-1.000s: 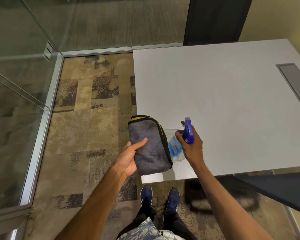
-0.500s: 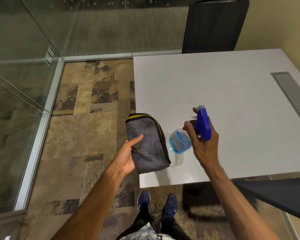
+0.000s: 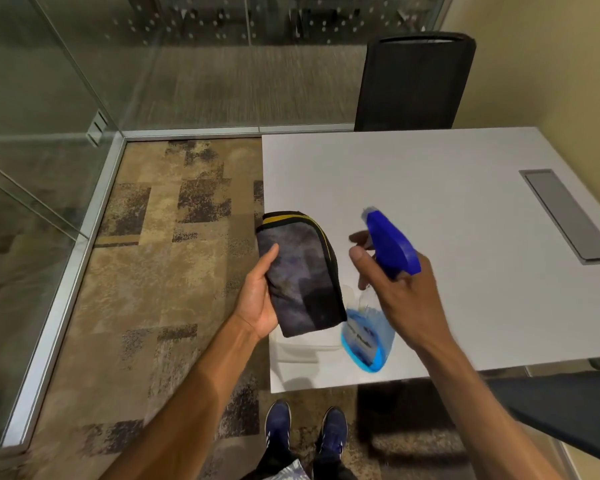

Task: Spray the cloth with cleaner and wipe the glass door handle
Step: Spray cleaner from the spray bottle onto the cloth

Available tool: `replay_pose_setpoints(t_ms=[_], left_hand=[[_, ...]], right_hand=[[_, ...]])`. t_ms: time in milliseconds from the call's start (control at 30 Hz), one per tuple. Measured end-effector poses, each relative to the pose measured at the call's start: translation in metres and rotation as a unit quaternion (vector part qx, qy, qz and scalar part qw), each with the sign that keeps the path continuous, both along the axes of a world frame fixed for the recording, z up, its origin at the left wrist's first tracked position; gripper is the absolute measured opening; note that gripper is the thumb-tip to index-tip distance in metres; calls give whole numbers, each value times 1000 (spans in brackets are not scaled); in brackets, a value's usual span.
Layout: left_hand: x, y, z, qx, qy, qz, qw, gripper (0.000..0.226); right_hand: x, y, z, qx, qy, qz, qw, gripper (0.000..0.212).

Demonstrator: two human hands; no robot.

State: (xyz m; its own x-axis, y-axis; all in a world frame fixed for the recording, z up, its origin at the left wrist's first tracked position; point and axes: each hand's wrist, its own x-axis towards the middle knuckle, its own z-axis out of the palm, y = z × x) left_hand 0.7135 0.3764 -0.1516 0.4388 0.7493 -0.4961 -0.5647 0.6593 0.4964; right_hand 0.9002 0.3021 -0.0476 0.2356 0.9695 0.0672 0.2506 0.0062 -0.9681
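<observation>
My left hand holds a folded grey cloth with a yellow and black edge, upright over the near left corner of the white table. My right hand grips a clear spray bottle of blue liquid by its neck, lifted off the table and tilted. Its blue trigger head sits just right of the cloth, with the nozzle pointing up and away. No door handle is in sight.
Glass walls with a metal floor rail run along the left and back. A black chair stands behind the table, another dark seat at the lower right. A grey cable hatch is set in the tabletop.
My right hand has lifted the spray bottle off the table and tilted it, bringing the trigger head higher beside the cloth. The view has tipped upward. The cloth stays in my left hand.
</observation>
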Motion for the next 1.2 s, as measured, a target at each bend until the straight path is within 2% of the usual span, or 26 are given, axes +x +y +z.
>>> replay_pose_setpoints(t_ms=[167,367,533,667,967,1200], left_hand=[[9,5,0,24,20,-9,999,62],[13,12,0,27,-10,23,999,49],[18,17,1,33,8,35,999,58],[20,15,4,44,5,19,999,47],[22,14,4,45,11,13,999,63],[20,15,2,40,11,27,999,45]], right_hand=[[-13,-9,-14,-61,-22,-3,998,21],[-26,-22,-27,-96,-45,-4,994,10],[-33,-24,-42,-127,-49,-1,991,8],[-38,-22,-50,-142,-54,-17,988,10],[-41,-21,-52,-172,-82,-43,981,15],[-43,-28,-48,-148,-57,-55,986,11]])
